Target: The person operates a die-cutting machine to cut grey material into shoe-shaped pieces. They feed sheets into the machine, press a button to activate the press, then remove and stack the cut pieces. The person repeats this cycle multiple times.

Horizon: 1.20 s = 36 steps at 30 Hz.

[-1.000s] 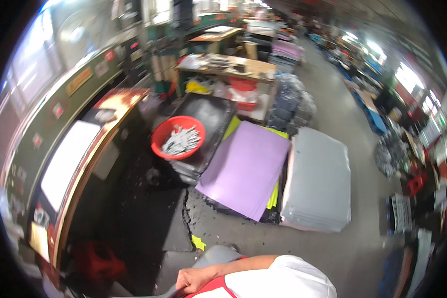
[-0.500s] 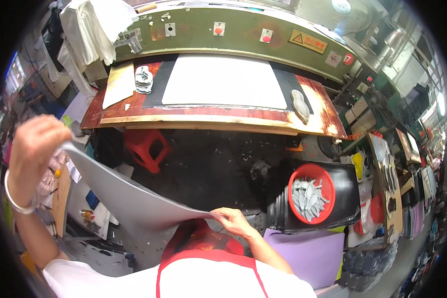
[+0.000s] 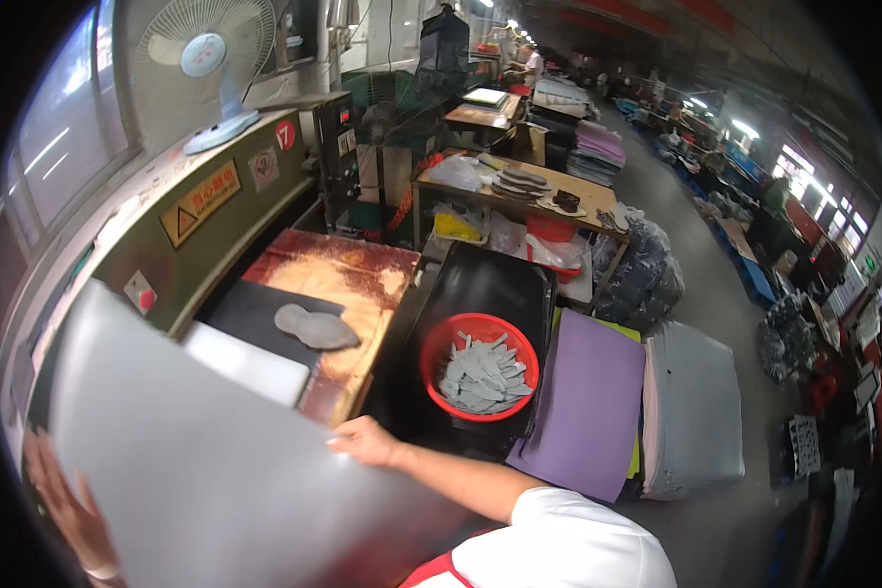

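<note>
A large, smooth grey sheet (image 3: 206,441), thin and flexible, spans the lower left in front of me. My right hand (image 3: 367,443) pinches its right edge, with the fingers closed. By the sheet's left edge, my left hand (image 3: 73,505) has its fingers stretched out and partly blurred; whether it touches the sheet is hard to tell. Beyond the sheet, a white board (image 3: 248,365) lies partly covered from view on the press bed. A grey sole-shaped piece (image 3: 316,326) rests on the black pad (image 3: 255,309) near the board.
A red basin (image 3: 429,377) of grey offcuts stands on black sheets (image 3: 490,279). To its right lie a purple sheet (image 3: 593,402) and a grey sheet stack (image 3: 696,407). The green press beam (image 3: 118,250) carries a fan (image 3: 206,59). Farther off, a wooden table (image 3: 578,191) holds dark cut pieces.
My view has swung to the right, bringing the stacks and aisle into sight. The grey sheet has risen and spread out broadly. My left hand has gone from gripping its corner to outstretched fingers.
</note>
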Available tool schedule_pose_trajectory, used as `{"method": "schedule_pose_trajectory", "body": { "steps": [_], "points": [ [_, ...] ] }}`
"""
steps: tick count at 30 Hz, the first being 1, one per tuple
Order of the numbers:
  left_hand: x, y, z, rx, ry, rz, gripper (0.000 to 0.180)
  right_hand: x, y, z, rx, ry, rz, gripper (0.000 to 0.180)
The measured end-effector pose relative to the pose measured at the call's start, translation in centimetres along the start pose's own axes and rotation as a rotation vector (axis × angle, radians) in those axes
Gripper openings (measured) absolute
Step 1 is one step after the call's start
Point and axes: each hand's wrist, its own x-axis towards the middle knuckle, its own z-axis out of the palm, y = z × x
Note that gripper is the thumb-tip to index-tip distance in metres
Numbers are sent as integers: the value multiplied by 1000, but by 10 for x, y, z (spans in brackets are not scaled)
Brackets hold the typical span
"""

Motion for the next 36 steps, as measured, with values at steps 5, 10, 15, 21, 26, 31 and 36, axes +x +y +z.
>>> {"method": "schedule_pose_trajectory", "body": {
  "steps": [5,10,15,21,26,31,36],
  "points": [
    [-188,23,47,302,-1201,-251,51,23,49,-53,-490,139,171,22],
    [-292,58,14,-161,-1285,-873,61,9,36,-47,-552,186,221,24],
    [-292,53,20,-387,-764,-1188,51,49,-17,-44,-731,68,107,21],
    [-274,-48,130,-421,-513,-1232,38,261,-34,50,-507,235,-222,20],
    [-284,-22,127,-353,-468,-1080,39,257,0,58,-503,238,-341,38],
    [-309,91,42,-112,-691,-1143,35,146,37,-18,-866,214,142,35],
    [-272,108,48,-295,-512,-1155,37,132,23,-8,-785,303,84,34]
  ]
}}
